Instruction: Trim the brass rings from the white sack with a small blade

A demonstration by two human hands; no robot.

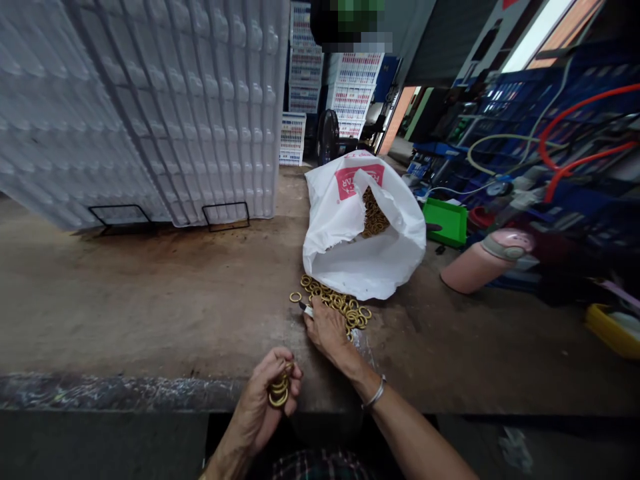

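My left hand (pixel 270 390) is closed around several brass rings (pixel 279 393), which hang together in the curl of its fingers near the table's front edge. My right hand (pixel 327 328) reaches down at a loose pile of brass rings (pixel 350 313), touching its near left side. From its closed fingers sticks out a small white piece with a dark tip (pixel 306 309); its kind cannot be made out. One ring (pixel 295 297) lies apart, left of the pile. Behind the pile, a torn white sack (pixel 360 267) lies with its mouth towards me and more rings (pixel 374 215) inside.
Tall stacked clear plastic trays (pixel 215 107) stand at the left against black wire supports (pixel 226 217). At the right are a pink bottle (pixel 475 267), a green tray (pixel 445 223) and a yellow container (pixel 613 333). White crates (pixel 353 100) and a fan (pixel 328 137) stand beyond the wooden table (pixel 150 313).
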